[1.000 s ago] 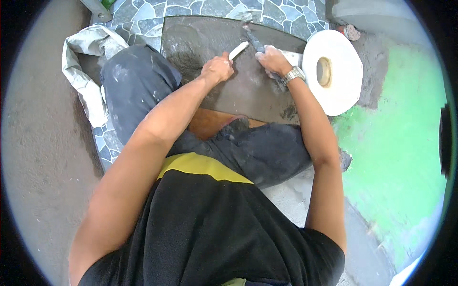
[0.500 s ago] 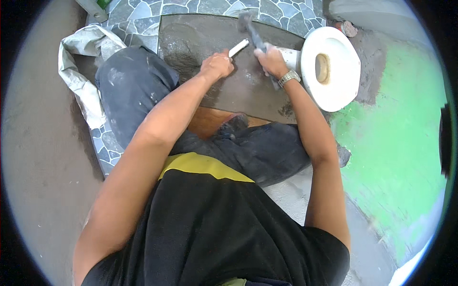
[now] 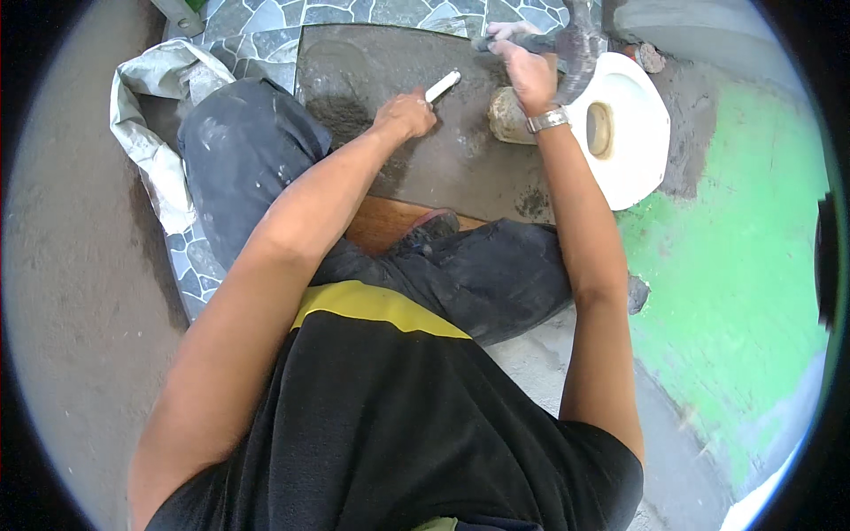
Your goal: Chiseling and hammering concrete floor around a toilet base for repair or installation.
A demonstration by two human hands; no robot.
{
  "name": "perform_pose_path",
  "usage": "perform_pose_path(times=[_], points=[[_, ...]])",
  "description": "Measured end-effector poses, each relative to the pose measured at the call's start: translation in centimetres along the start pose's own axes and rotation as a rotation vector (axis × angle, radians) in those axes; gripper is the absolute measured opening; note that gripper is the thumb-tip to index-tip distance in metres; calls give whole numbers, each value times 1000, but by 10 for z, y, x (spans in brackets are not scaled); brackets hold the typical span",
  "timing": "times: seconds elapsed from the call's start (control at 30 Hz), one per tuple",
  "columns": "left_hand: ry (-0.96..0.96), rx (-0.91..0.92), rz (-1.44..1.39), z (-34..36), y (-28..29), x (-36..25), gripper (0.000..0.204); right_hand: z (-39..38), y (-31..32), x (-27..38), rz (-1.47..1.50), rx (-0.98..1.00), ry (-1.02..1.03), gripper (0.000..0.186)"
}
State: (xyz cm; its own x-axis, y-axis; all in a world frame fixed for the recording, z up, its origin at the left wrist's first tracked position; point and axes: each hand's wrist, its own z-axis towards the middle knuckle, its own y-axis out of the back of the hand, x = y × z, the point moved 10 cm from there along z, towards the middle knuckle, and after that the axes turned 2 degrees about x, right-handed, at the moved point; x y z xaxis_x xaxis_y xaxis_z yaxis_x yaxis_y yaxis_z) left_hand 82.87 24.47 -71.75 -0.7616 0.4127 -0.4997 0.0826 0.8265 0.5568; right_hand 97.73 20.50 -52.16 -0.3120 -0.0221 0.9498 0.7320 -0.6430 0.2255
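Observation:
My left hand [image 3: 405, 115] grips a short white rod [image 3: 442, 87] against the grey, mortar-smeared slab [image 3: 452, 168]. Up and to the right of it, my right hand [image 3: 527, 71], whitened at the fingers, holds a dusty dark hammer [image 3: 577, 49] by its grey handle, raised and turned with the head to the right. Just below and beyond that hand lies a white ceramic pan [image 3: 633, 146] with a round hole and a stained pipe outlet [image 3: 509, 115]. The rod's lower end is hidden inside my left fist.
My bent legs frame an orange-brown board [image 3: 381, 226]. A crumpled white sack [image 3: 159, 177] lies left on blue-grey stone-pattern tiles [image 3: 270, 18]. Grey mortar edging [image 3: 80, 265] runs along the left, a green painted surface [image 3: 708, 265] along the right, and a reddish lump [image 3: 648, 57] sits behind the pan.
My right hand has risen and moved right, swinging the hammer head from above the rod to over the pan's back edge. My left hand and the rod have stayed nearly in place.

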Motion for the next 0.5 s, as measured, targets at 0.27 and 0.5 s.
perform_pose_path(times=[0.27, 0.5], points=[[-69, -85, 13, 7, -3, 8, 38, -25, -7, -109, -113, 22, -543, 6], [-70, -38, 108, -13, 1, -7, 37, -9, -11, -67, 32, 28, -271, 8]])
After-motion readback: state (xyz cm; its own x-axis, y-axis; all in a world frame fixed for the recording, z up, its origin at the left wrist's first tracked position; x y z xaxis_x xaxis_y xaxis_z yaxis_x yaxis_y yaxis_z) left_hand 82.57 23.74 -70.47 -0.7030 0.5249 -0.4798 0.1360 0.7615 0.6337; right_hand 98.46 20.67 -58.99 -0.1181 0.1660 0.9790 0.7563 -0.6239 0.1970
